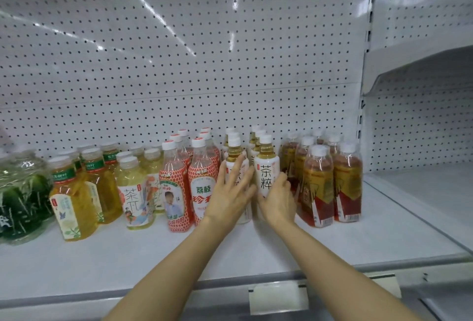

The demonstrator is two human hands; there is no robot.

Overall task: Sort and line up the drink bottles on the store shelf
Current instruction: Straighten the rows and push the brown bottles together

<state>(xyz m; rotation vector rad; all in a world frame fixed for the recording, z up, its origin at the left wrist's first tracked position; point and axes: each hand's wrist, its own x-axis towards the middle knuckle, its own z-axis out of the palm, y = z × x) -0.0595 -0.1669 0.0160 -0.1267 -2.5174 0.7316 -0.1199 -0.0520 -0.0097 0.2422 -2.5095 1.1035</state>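
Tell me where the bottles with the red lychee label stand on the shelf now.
In the head view, the red lychee-label bottles stand in two rows left of centre on the white shelf, between the pale tea bottles and the white-label tea bottles.

White pegboard back panel (pixel 179 65); blank price-tag holder (pixel 277 297) on front rail; neighbouring shelf bay (pixel 422 121) at right.

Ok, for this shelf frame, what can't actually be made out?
- Head view: label of the left white-label bottle, covered by the left hand.
- Foot of the right white-label bottle, behind the right hand.
- Rear bottles in each row, blocked by the front ones.
- Green shrink-wrapped pack, cut off by the left edge.
- Print on the price tag holder, too blurred to read.
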